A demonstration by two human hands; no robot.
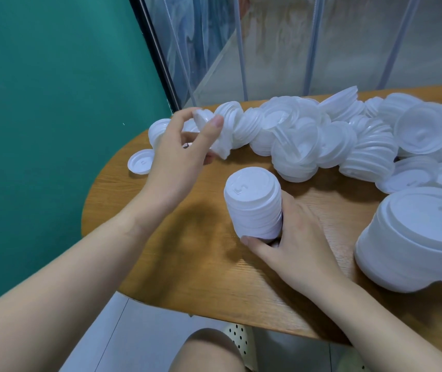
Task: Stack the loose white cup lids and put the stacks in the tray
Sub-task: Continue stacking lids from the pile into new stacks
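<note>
Two hands work over the wooden table [139,264]: the right hand [292,237] wraps one upright stack [253,205] (top face up, long axis near vertical), the left hand [179,154] pinches a few tilted lids [209,130] beside the uncountable heap [321,135], one single lid [140,161] lying flat at the table's left edge.

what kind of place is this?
Probably a small workroom or shop back corner, not a factory line: a rounded wooden table heaped with white cup lids, a teal wall, and clear plastic strip curtains behind.
</note>
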